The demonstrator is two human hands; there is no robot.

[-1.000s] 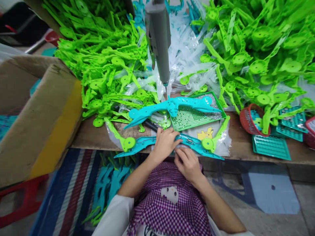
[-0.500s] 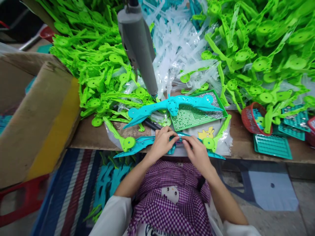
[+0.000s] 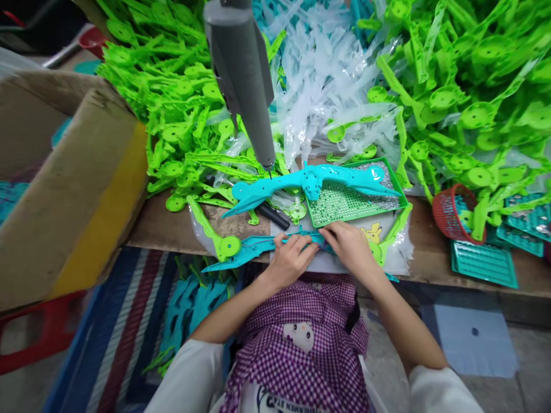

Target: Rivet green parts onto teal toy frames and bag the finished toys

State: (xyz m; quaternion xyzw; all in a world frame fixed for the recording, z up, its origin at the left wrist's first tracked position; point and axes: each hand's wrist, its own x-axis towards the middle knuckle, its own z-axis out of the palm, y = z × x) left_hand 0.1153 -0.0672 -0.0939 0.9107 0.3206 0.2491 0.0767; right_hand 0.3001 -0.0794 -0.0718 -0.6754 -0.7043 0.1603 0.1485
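A long blue plastic shell (image 3: 253,248), shaped like a toy bow half, lies hollow side up at the table's front edge. Lime green arms with round discs (image 3: 228,247) sit at both its ends. My left hand (image 3: 293,259) is closed over the shell's middle, fingers bent onto it. Beside it, my right hand (image 3: 350,248) has thumb and forefinger pinched near the centre; whatever they hold is too small to make out. A second blue shell (image 3: 275,187), outer face up, rests just beyond, partly over a green perforated basket (image 3: 338,213) containing small silvery pieces.
A grey electric screwdriver (image 3: 245,86) hangs point down above the second shell. Piles of lime green parts (image 3: 172,115) and clear plastic pieces (image 3: 322,74) fill the back. A cardboard box (image 3: 86,189) stands left; a red basket (image 3: 451,221) and teal trays (image 3: 484,263) lie right.
My left hand has turned and slid lower over the shell, its fingers now curled on it. My right hand stays pinched near the centre. The camera view has shifted slightly.
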